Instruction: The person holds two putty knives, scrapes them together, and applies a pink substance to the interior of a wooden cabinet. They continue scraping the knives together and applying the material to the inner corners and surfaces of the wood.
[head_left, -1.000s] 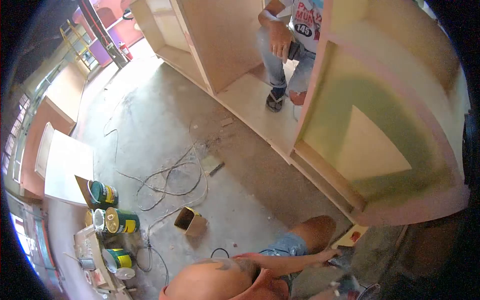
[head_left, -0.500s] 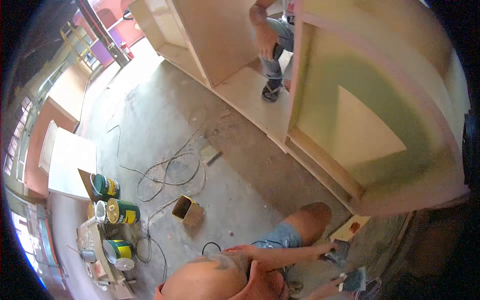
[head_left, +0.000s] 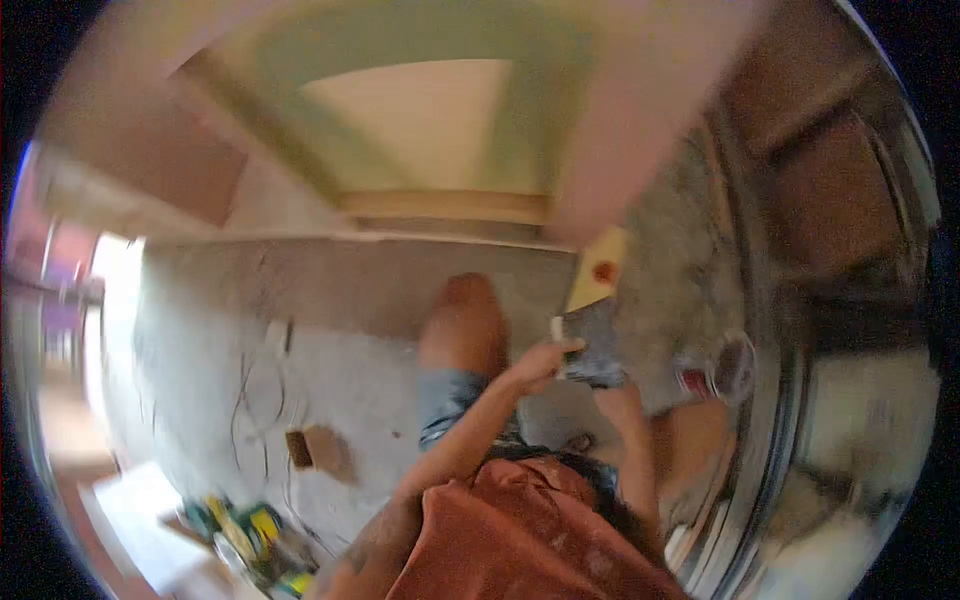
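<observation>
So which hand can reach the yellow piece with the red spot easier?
Probably the left hand: it grips the edge of the grey sheet, just below the yellow piece. The right hand sits lower, beneath the sheet.

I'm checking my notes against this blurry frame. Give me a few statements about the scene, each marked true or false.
1. The left hand holds a grey sheet. True.
2. The person wears a blue shirt. False: the shirt is rust-orange.
3. A cardboard box lies on the floor. True.
4. The paint cans stand right beside the bare knee. False: the paint cans sit at the lower left, well apart from the knee.
</observation>
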